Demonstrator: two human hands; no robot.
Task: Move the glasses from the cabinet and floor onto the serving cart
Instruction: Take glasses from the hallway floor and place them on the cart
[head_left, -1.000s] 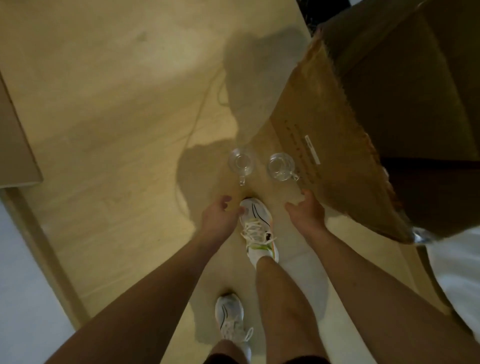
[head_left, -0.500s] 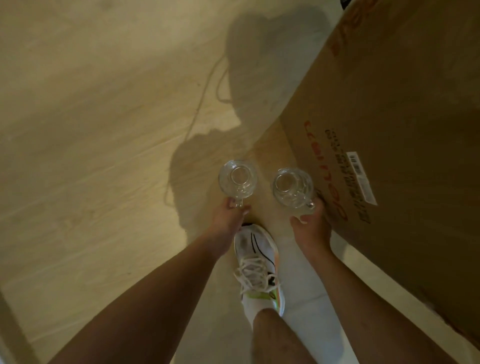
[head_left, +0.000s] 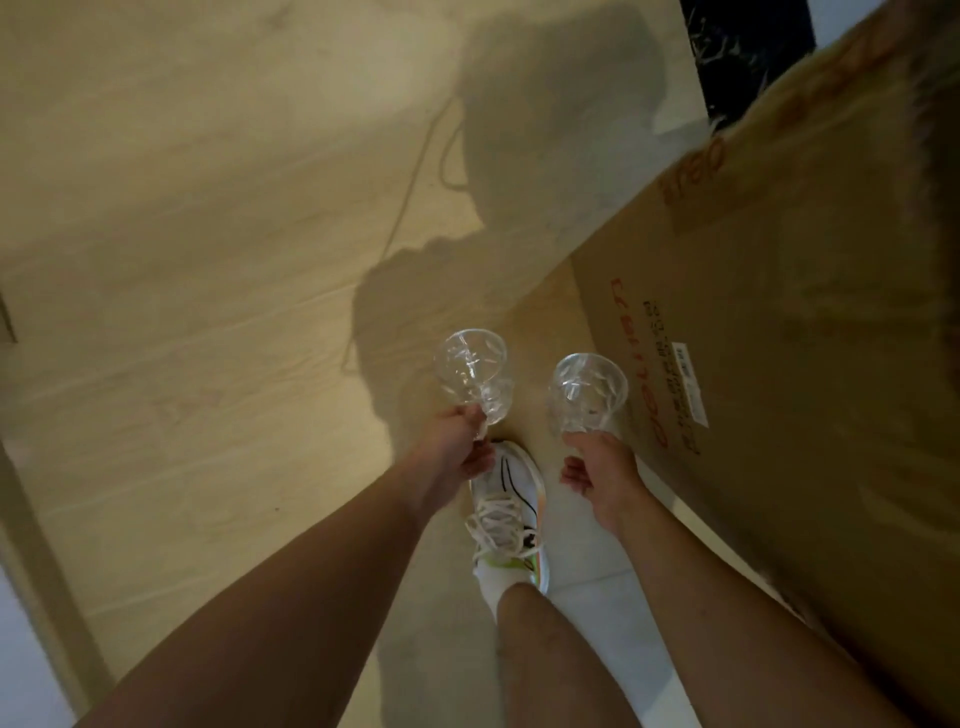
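Two clear glass mugs are off the wooden floor (head_left: 208, 260). My left hand (head_left: 452, 447) grips the left glass (head_left: 475, 371) by its handle, and the glass tilts with its mouth toward me. My right hand (head_left: 600, 467) holds the right glass (head_left: 587, 397) from below at its base and handle. Both glasses hang just ahead of my white shoe (head_left: 511, 499). The cabinet and the serving cart are out of view.
A large cardboard box (head_left: 779, 338) with red print stands close on the right, almost touching the right glass. A thin cord (head_left: 410, 197) lies on the floor ahead. A pale baseboard edge (head_left: 31, 519) runs along the left. My legs fill the bottom.
Both hands reached down to the two glasses standing on the floor, closed on them and lifted them. The glasses now sit higher and closer to the camera, tilted.
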